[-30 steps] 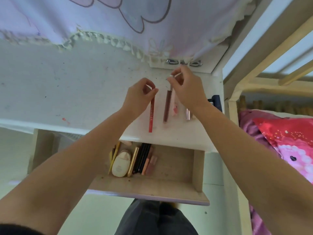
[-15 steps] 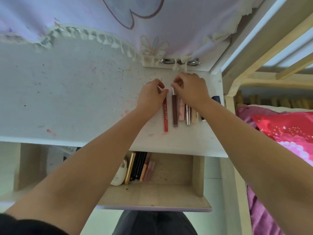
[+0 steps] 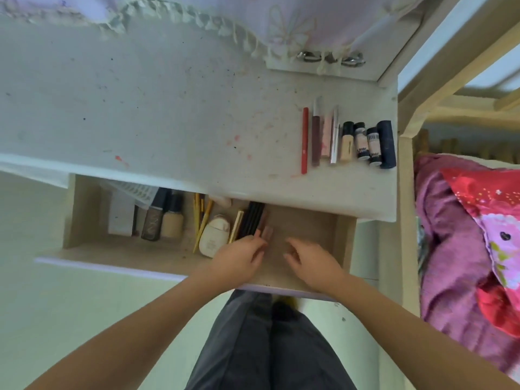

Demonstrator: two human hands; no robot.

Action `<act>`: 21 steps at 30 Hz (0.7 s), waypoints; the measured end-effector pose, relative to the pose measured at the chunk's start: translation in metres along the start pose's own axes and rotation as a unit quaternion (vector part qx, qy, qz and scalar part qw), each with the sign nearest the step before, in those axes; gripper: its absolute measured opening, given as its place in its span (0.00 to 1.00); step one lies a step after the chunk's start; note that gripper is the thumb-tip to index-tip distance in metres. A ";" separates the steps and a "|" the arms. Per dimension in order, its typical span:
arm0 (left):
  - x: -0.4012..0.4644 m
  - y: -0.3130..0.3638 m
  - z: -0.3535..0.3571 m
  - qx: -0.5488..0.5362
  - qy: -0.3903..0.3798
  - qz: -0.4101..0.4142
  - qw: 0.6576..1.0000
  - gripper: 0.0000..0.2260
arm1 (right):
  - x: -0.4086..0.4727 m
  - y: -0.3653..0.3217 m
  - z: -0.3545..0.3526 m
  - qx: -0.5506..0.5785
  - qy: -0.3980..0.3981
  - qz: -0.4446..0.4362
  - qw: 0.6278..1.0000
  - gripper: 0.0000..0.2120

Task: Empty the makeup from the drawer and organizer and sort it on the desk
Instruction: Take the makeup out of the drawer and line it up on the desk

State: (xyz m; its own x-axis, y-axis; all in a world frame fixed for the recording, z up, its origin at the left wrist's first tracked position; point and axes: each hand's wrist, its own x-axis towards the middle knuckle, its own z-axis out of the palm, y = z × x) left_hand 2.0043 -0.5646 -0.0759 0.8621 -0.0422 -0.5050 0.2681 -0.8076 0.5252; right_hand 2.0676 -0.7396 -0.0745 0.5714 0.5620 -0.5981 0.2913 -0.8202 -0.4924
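The wooden drawer (image 3: 342, 243) stands pulled out under the white desk (image 3: 168, 114). Inside lie black pencils (image 3: 253, 220), a pink tube (image 3: 267, 232), a gold stick (image 3: 235, 226), a cream compact (image 3: 213, 235), yellow brushes (image 3: 201, 220) and foundation bottles (image 3: 161, 220). My left hand (image 3: 239, 258) hovers over the near ends of the pencils and pink tube, fingers loosely curled, holding nothing. Beside it, my right hand (image 3: 312, 260) hangs over the bare drawer floor, also loosely curled. On the desk, a red pencil (image 3: 304, 140), lip tubes (image 3: 323, 136) and small bottles (image 3: 365, 143) lie in a row.
A lace-edged cloth (image 3: 253, 21) hangs over the desk's back. A bed with a purple blanket (image 3: 455, 249) and red pillow (image 3: 489, 209) stands at the right behind a wooden post (image 3: 406, 206). A white box (image 3: 121, 218) and a clear organizer (image 3: 132, 190) sit at the drawer's left.
Both hands let go of the red pencil and lip tubes on the desk and came down into the drawer. The view tilted down, showing more of the drawer.
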 end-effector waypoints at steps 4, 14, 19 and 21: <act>0.033 -0.009 0.019 0.105 0.054 -0.026 0.993 0.24 | 0.030 0.003 0.018 0.035 0.039 0.044 0.998 0.24; 0.048 -0.009 0.011 0.153 0.039 -0.033 0.987 0.21 | 0.053 -0.011 0.043 0.058 0.081 0.041 0.994 0.13; 0.020 -0.006 -0.001 0.070 0.054 0.000 0.996 0.18 | 0.027 -0.021 0.032 0.117 0.097 0.000 0.988 0.08; 0.008 -0.002 -0.017 0.067 0.061 0.058 0.994 0.16 | 0.014 -0.027 0.015 0.099 0.101 -0.050 0.989 0.07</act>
State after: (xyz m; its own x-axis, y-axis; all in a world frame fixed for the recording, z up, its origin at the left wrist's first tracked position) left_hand 2.0182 -0.5539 -0.0695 0.9317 -0.0739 -0.3555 0.1118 -0.8731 0.4746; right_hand 2.0561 -0.7079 -0.0796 0.6953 0.5893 -0.4115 0.2087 -0.7134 -0.6689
